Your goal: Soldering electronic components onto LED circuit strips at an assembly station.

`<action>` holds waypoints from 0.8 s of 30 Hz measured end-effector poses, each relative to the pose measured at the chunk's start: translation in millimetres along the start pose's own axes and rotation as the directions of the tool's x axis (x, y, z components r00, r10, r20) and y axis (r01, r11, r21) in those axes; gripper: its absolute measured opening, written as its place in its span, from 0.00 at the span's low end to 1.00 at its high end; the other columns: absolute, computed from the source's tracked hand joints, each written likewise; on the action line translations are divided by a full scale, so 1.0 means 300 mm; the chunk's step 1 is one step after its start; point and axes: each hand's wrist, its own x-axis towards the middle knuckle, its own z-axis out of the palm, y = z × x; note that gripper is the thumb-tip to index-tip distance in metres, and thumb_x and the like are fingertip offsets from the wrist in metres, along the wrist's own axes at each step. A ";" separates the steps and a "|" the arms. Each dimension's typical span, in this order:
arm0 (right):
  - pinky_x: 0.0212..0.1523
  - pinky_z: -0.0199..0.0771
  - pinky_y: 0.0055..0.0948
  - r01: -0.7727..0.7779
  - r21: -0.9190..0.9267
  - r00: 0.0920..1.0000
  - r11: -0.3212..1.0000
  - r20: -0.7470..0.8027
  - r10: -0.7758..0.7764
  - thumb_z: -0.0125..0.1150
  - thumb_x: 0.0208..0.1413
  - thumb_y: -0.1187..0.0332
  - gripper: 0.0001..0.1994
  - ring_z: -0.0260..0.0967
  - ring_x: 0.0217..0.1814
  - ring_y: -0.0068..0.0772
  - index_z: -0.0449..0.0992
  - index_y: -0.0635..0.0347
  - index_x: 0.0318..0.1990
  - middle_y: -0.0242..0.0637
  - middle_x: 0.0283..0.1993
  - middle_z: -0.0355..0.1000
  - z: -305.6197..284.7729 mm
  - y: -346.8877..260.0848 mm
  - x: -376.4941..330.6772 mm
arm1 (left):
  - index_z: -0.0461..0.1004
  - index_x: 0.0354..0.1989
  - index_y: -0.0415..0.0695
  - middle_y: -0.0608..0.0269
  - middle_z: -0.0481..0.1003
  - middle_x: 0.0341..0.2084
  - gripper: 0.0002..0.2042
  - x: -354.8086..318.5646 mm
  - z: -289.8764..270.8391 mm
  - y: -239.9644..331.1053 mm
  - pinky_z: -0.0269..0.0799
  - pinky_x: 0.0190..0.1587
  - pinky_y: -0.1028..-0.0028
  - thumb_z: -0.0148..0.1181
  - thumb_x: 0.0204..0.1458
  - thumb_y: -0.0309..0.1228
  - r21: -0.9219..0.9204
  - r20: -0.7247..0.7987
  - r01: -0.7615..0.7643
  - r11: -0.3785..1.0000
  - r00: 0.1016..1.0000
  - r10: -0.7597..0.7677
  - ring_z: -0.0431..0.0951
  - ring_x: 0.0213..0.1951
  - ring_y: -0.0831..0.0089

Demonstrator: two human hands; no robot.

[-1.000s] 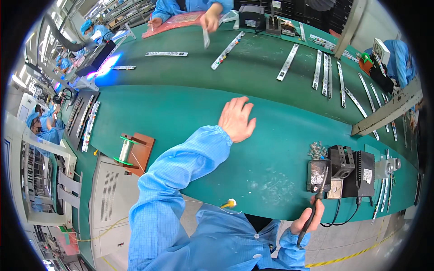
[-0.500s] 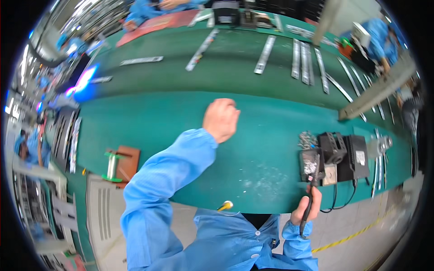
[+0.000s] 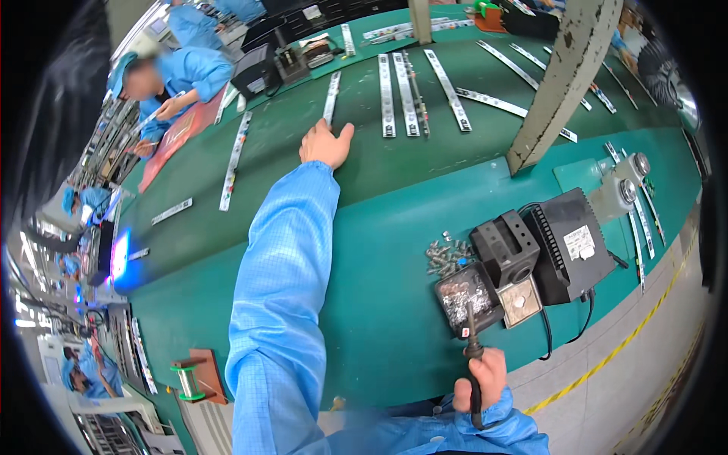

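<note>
My left hand (image 3: 324,144) stretches far forward over the dark green belt. Its thumb stands apart from the fingers, and the fingertips reach the near end of a narrow white circuit board strip (image 3: 332,97); I see no grip around it. At the lower right, my right hand (image 3: 485,379) is closed on the dark handle of a soldering iron (image 3: 474,347). The iron's front end lies over the near edge of a small black tray (image 3: 494,312) with silvery bits in it. Beside the tray are a soldering iron stand (image 3: 506,246) and a tan sponge pad (image 3: 522,302).
Several more board strips (image 3: 403,95) lie across the belt. A grey post (image 3: 565,83) rises at the right. Nearby sit a black soldering station (image 3: 572,246), small metal parts (image 3: 444,254) and metal-capped bottles (image 3: 616,193). A solder reel (image 3: 187,383) stands lower left. A co-worker (image 3: 178,76) works across the belt.
My left hand has moved forward from the green table to the strip on the belt. The view has turned to the right. The soldering iron stays in my right hand.
</note>
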 end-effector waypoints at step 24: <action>0.36 0.71 0.41 -0.046 0.054 0.999 0.997 -0.025 0.047 0.65 0.52 0.62 0.18 0.72 0.36 0.45 0.71 0.59 0.47 0.44 0.41 0.73 -0.009 0.003 0.033 | 0.60 0.60 0.31 0.38 0.74 0.51 0.33 0.106 0.059 0.387 0.70 0.58 0.62 0.57 0.44 0.35 0.236 0.292 0.011 0.972 0.953 -0.082 0.76 0.54 0.49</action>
